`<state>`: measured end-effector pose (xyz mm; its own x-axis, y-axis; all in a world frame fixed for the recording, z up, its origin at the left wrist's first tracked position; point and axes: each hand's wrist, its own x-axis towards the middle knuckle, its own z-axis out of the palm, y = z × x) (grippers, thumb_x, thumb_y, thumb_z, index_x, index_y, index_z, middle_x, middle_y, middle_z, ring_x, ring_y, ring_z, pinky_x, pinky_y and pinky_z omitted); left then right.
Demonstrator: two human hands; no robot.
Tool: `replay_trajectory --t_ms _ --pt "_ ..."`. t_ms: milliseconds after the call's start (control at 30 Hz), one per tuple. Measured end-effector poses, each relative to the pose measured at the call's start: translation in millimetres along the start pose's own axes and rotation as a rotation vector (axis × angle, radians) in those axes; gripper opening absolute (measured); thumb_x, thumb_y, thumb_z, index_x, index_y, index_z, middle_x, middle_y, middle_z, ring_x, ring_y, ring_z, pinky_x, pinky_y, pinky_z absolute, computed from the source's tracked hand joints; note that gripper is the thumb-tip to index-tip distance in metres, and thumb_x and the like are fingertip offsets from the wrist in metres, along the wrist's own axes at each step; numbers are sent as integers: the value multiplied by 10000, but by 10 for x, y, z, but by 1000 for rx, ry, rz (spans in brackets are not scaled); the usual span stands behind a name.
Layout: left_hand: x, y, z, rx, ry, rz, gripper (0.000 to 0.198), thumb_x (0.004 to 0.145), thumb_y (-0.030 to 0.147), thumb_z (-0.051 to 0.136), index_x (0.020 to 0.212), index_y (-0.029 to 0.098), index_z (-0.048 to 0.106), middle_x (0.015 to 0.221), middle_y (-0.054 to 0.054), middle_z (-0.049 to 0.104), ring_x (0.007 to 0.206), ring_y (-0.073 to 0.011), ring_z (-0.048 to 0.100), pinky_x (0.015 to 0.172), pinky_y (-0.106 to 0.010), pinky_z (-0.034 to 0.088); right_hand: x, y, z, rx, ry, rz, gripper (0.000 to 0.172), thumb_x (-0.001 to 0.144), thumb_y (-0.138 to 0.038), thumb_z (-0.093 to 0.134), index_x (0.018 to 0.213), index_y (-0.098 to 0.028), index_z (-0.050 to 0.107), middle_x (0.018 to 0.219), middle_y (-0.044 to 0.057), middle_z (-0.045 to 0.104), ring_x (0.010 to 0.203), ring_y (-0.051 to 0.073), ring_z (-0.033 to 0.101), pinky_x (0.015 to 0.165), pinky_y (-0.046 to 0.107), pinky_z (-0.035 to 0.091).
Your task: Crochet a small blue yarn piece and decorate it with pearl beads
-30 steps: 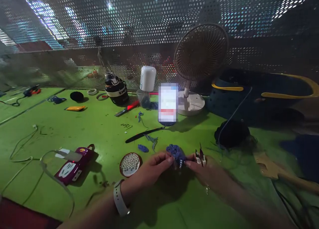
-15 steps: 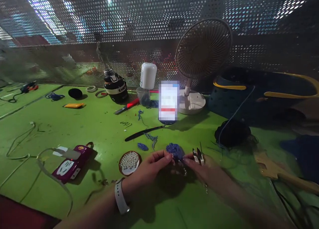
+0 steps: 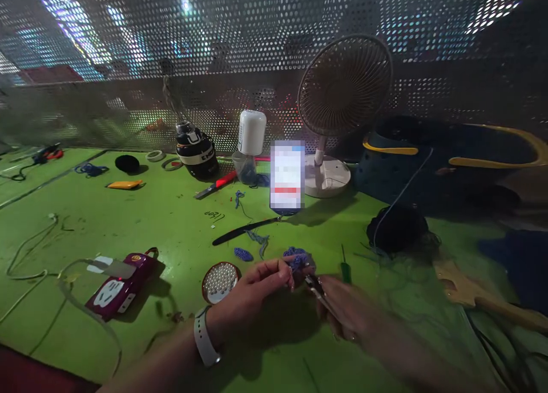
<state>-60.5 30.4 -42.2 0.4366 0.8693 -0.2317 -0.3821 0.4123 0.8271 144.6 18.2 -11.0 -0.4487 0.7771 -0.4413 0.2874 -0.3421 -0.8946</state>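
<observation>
My left hand (image 3: 269,279), with a white watch band at the wrist, is closed in a pinch on a blue-purple crocheted piece (image 3: 295,258). My right hand (image 3: 342,304) is wrapped round a pair of small pliers (image 3: 319,289). Their dark jaws are close to the crocheted piece; whether they touch it I cannot tell. Just beyond the right hand lies a green-handled tool (image 3: 345,270) with a thin metal shaft. Left of my left hand sits a round dish (image 3: 205,293) of pearl-like beads (image 3: 221,280). A small blue crocheted oval (image 3: 243,254) rests behind it.
A phone (image 3: 286,176) stands in front of a fan (image 3: 327,179). Dark yarn (image 3: 398,230) lies before a navy basket (image 3: 385,173) at right. A purple power strip (image 3: 124,284) with cables is at left. A black strip (image 3: 240,231), a utility knife (image 3: 218,183) and a bottle (image 3: 253,132) are farther back.
My right hand has left the crocheted piece's edge and turned the pliers, so their jaws now point left towards it. The green-handled tool shows more clearly. My left hand keeps its pinch.
</observation>
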Motion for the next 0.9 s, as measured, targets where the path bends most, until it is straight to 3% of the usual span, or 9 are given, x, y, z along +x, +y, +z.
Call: replay_trajectory --t_ms 133,300,500,733,900 --pt "-31 18 25 12 -76 16 186 875 305 633 748 169 629 794 -3 611 776 -125 532 790 -255 387 -23 -57 59 64 -29 36 473 907 -634 375 850 -200 555 718 -12 473 638 132 429 598 265 343" --pt "-57 96 67 124 -136 52 199 900 267 592 728 177 636 1004 -65 661 1121 -213 522 907 -306 380 -28 -78 39 79 -60 74 507 867 -683 416 1005 -213 546 676 -27 485 568 114 416 543 245 292" --pt "-47 96 30 152 -161 40 200 888 293 604 723 179 617 1250 -84 618 946 -201 597 908 -373 405 17 -21 41 184 -82 19 508 825 -698 487 756 -195 511 604 -59 401 482 70 275 466 232 196" --pt "-59 121 12 214 -211 35 182 894 264 590 739 177 628 1355 -85 540 1219 -253 493 972 -387 389 71 56 41 235 -79 12 503 808 -683 534 728 -187 516 541 -86 354 422 49 230 419 227 146" --pt "-60 118 22 181 -234 51 169 892 242 592 744 176 642 1404 -78 502 1340 -281 383 1036 -430 347 105 137 10 178 -99 -21 493 855 -656 497 739 -178 539 579 -63 385 474 63 287 439 221 187"
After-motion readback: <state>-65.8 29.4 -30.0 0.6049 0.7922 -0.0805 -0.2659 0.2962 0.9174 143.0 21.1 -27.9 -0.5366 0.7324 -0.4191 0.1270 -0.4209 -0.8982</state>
